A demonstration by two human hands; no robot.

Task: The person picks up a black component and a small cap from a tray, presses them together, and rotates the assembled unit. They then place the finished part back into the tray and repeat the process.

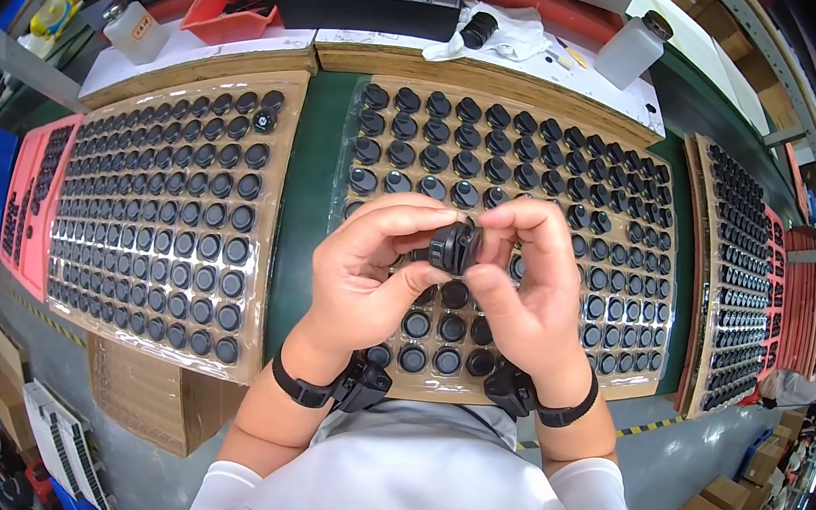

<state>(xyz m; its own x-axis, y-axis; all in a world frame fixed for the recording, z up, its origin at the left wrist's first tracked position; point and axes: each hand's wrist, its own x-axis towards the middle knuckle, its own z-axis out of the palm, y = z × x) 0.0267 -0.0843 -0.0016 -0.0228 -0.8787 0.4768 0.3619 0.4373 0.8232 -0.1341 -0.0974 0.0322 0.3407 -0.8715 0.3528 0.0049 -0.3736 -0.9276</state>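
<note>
Between my two hands, over the middle board, is a small black round part with a ridged, stepped edge (451, 248). My left hand (361, 270) pinches it from the left between thumb and fingers. From the right, my right hand (536, 295) has its bent fingertips at the part's upper edge and its thumb close to the lower edge. Beneath them lies a cardboard-backed clear tray (656, 329) filled with rows of similar black round parts (447, 361). Some of those rows are hidden behind my hands.
A second filled tray (283, 155) lies to the left, and another (711, 290) to the right. Behind, a white ledge (391, 50) carries a red bin (230, 3), a black box (370, 17), white cloth (513, 40) and two bottles (635, 51). Cardboard boxes (146, 391) stand below left.
</note>
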